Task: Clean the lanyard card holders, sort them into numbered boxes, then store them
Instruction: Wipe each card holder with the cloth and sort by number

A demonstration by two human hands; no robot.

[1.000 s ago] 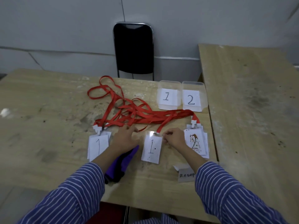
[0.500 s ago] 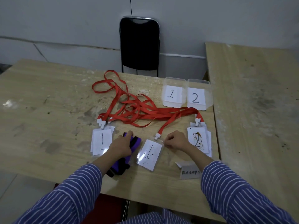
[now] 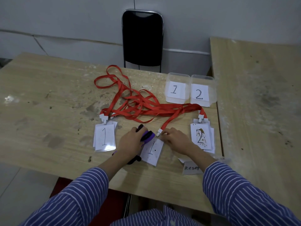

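1. Left pile of "1" holders (image 3: 104, 138) on the bench (image 3: 48, 98), unmoved over the last second.
2. Left hand (image 3: 130, 142), fingers curled round the purple cloth (image 3: 147, 136), now up at the top edge of the middle holder (image 3: 152, 150), having slid over from the left.
3. Middle holder now tilted, still speckled: wiping judged just starting.
4. Right hand (image 3: 176, 140), still pinching the holder's top corner beside the white clip (image 3: 159, 132), steadying it.
5. Stained "2" holders (image 3: 201, 137) further right, unchanged, uncleaned.
6. Boxes "1" (image 3: 176, 88) and "2" (image 3: 202, 92) behind, seemingly holding no holders: sorting judged pending.
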